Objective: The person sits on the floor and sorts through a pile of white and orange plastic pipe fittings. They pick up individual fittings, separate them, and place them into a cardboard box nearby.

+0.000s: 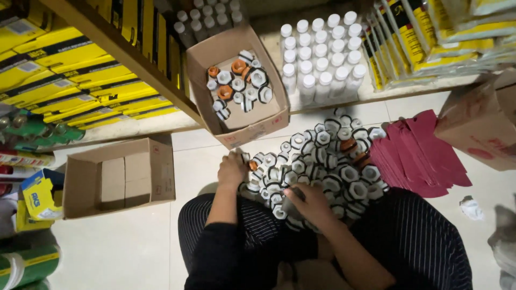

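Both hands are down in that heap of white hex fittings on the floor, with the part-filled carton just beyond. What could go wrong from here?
1. The pile of fittings is loose and spreads against the stack of red sheets; pieces may roll under it.
2. The left hand and right hand work in dim light, so orange-ringed pieces could get mixed in.
3. The part-filled carton sits tilted against the shelf edge and might tip.

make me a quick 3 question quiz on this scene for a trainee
1. True or false: the left hand rests on the pile of fittings.
2. Which box holds fittings: A) the upper box B) the lower-left box?
3. What colour are the flat sheets right of the pile?

Key: 1 true. 2 A. 3 dark red. The right hand is also in the pile.
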